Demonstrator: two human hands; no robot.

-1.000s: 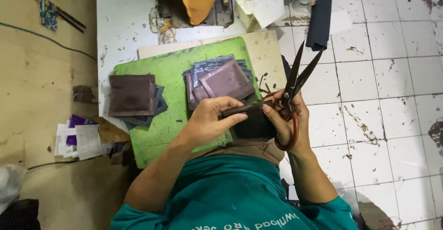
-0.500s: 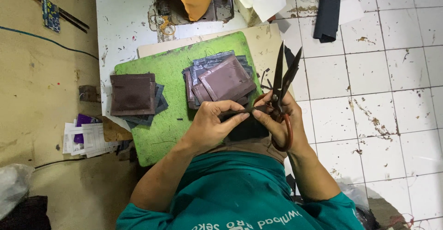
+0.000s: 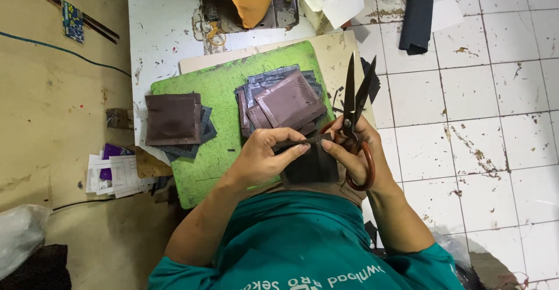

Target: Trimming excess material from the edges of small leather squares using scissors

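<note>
Fingers (image 3: pixel 291 150) of the left hand (image 3: pixel 262 159) pinch a dark, flat rectangular piece (image 3: pixel 311 165); right hand (image 3: pixel 355 156) grips it too, holding rusty scissors (image 3: pixel 355 101), blades slightly parted.

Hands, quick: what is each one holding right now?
Left hand: fingers closed on the dark leather piece.
Right hand: holds the scissors, blades apart, and also pinches the same piece.

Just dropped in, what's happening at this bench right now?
A person in a teal shirt holds a dark leather piece in both hands over a green cutting mat. The left hand pinches its top edge; the right hand also grips large scissors, blades open and pointing away. Two stacks of similar pieces lie on the mat.
</note>
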